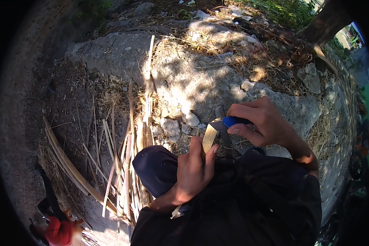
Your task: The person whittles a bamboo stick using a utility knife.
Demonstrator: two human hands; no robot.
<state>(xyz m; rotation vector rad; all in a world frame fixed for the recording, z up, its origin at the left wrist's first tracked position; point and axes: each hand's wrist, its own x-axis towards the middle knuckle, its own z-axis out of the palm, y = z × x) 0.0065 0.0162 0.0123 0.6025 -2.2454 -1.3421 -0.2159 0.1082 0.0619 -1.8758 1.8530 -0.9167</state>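
Note:
My left hand (pixel 192 170) is closed around a flat, pale strip of split wood or cane (pixel 209 138), its upper end standing up between thumb and fingers. A thin pale end shows below the wrist; I cannot tell whether it belongs to the same strip. My right hand (pixel 268 125) grips a knife by its blue handle (pixel 236 121). The short, dark blade (pixel 220 125) lies at the top end of the strip, appearing to touch it. Both hands are in front of my dark-clothed knees (pixel 155 168).
Long, pale split strips (pixel 129 164) lie in a loose bundle to my left, beside a thicker curved piece (pixel 67 162). A large rock (pixel 217 82) fills the ground ahead, with dry grass and rubble. A person in red (pixel 58 230) is at the lower left. A tree trunk (pixel 328 22) rises far right.

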